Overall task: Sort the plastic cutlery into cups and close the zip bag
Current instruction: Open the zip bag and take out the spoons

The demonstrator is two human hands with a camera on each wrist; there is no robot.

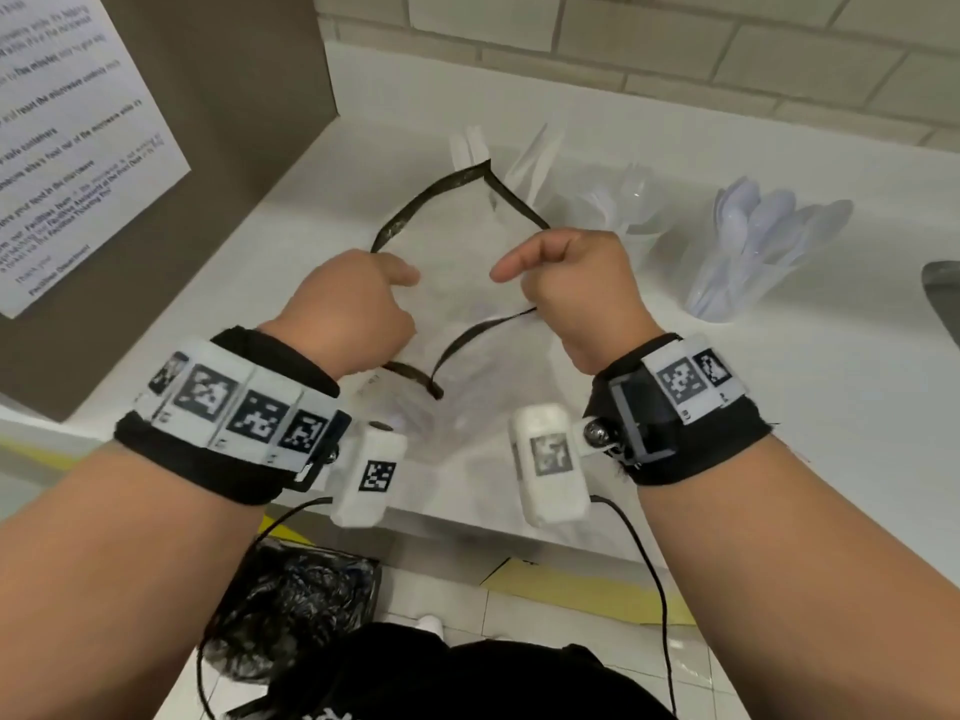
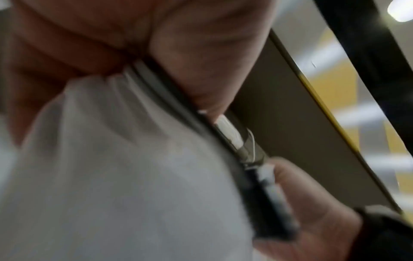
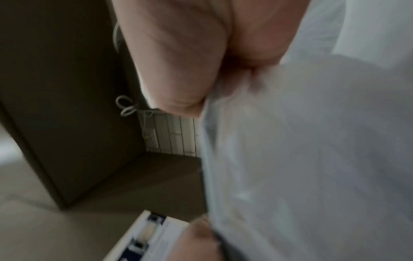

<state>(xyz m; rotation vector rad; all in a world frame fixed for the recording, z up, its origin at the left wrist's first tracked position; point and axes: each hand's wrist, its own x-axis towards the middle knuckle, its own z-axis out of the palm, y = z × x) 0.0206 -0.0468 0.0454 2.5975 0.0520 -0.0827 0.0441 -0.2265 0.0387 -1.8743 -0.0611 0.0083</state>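
gripping zip bag [image 1: 467, 283] over white counter [image 1: 779, 407], tiled wall [image 1: 675, 39]

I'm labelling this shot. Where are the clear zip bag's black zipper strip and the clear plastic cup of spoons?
black zipper strip [image 1: 415, 207]: head view, far-left edge.
clear plastic cup of spoons [image 1: 727, 288]: head view, cup wall.

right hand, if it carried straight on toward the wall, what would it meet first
Probably the clear plastic cup of white spoons, just beyond the right hand gripping the clear zip bag's black strip; depth is unclear.

I hold both forearms out ahead, my left hand [image 1: 345, 309] and right hand [image 1: 576, 291] fisted, thumbs pointing toward each other.
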